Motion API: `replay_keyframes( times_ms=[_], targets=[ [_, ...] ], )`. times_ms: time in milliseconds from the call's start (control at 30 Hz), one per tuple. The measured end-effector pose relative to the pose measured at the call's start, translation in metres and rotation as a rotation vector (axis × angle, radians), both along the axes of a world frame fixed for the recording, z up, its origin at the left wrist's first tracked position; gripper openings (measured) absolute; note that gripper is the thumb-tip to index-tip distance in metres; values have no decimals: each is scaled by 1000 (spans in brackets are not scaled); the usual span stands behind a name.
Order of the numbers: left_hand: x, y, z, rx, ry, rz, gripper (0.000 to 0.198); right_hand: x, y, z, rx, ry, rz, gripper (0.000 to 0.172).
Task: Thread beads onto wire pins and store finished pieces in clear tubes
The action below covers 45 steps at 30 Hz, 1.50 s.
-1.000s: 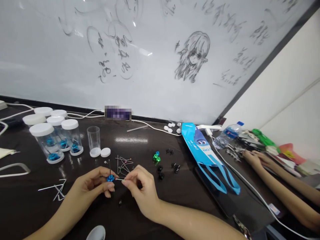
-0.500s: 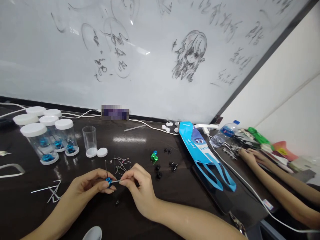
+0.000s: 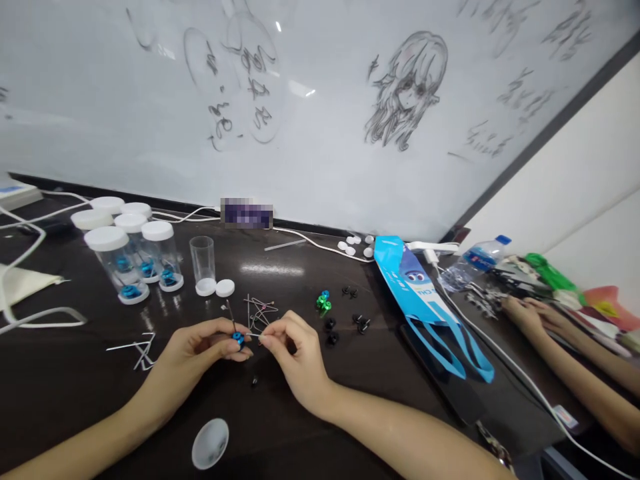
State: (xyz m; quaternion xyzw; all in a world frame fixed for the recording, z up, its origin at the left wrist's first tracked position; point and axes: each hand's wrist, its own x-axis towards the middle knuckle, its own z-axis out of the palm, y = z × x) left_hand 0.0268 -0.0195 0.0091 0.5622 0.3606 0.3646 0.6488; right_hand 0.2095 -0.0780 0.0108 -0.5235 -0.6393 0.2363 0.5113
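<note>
Standing capped, front jars point(image 3: 161, 252) hold blue parts point(image 3: 131, 291); left hand point(image 3: 203, 348) pinches blue piece point(image 3: 239, 339), right hand point(image 3: 296, 359) thin rod point(image 3: 253, 335).

The blue bag point(image 3: 411, 285) reads "CHA"; the whiteboard writing point(image 3: 259, 89) is illegible.

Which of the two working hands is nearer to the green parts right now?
Right. The right hand is just left of the green parts and closer to the wearer; the left hand is farther left, holding a blue part.

1 held blue pc point(image 3: 238, 340), 6 capped jars point(image 3: 117, 268), 1 btl point(image 3: 474, 262)
</note>
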Motion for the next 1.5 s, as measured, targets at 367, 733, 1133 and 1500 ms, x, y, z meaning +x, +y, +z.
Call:
replay_keyframes(
  times_ms=[367, 733, 1133, 1500],
  targets=[
    [-1, -1, 1, -47, -13, -12, 14, -1, -1, -1, -13, -30, 6, 11],
    [-3, 3, -8, -10, 9, -54, 17, -2, -2, 0, 28, -58, -7, 11],
    [-1, 3, 1, 65, 95, -41, 16, -1, -4, -2, 15, -95, 5, 12],
    [0, 8, -4, 69, 67, -103, 12, -2, -4, -6, -4, -108, -30, 14]
  ],
)
